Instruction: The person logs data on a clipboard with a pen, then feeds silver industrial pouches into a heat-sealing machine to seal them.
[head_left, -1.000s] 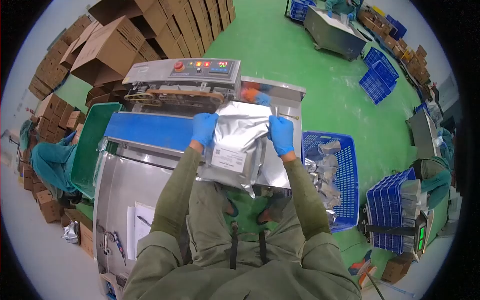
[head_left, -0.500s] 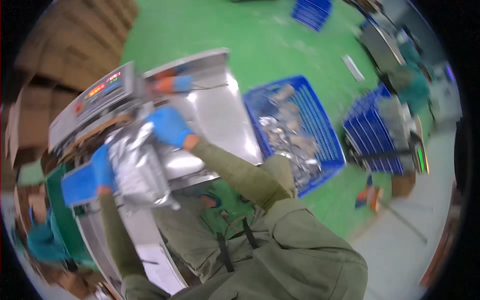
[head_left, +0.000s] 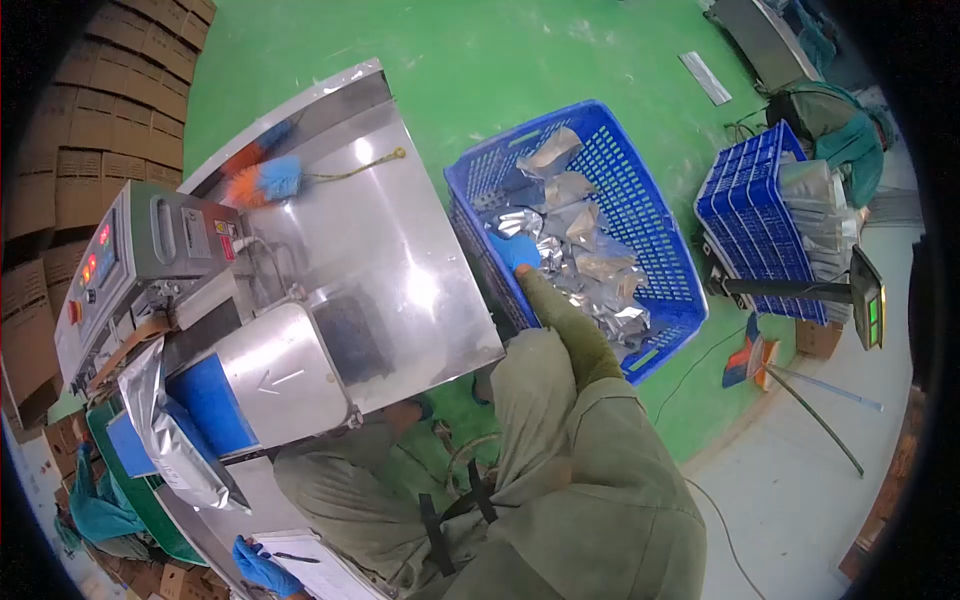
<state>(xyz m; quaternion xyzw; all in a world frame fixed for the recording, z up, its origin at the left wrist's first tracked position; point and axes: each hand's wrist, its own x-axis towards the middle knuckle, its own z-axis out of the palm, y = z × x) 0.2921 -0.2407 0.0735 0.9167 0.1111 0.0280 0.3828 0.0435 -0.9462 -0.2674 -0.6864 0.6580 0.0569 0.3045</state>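
My right hand [head_left: 516,252], in a blue glove, reaches into a blue plastic basket [head_left: 655,240] holding several silver foil pouches [head_left: 575,222]. It lies against the pouches at the near-left side, and its fingers are largely hidden. At the lower left, my left hand [head_left: 265,568], also gloved in blue, rests by a sheet of paper [head_left: 325,568] with a pen [head_left: 297,557] on it; its fingers are loosely stretched out. One silver pouch [head_left: 172,440] lies across the blue belt [head_left: 212,405] of a sealing machine [head_left: 150,245].
A steel tray table [head_left: 440,310] carries an orange-and-blue duster [head_left: 268,182]. Stacked cartons [head_left: 110,130] stand at the left. On the right are a blue crate [head_left: 750,225] of pouches, a scale display [head_left: 868,300] and a broom [head_left: 745,360]. Co-workers in teal [head_left: 855,150] sit at both sides.
The foil pouch that both hands held now lies on the machine's belt. My right hand has moved right into the basket, my left down to the paper. The view has turned.
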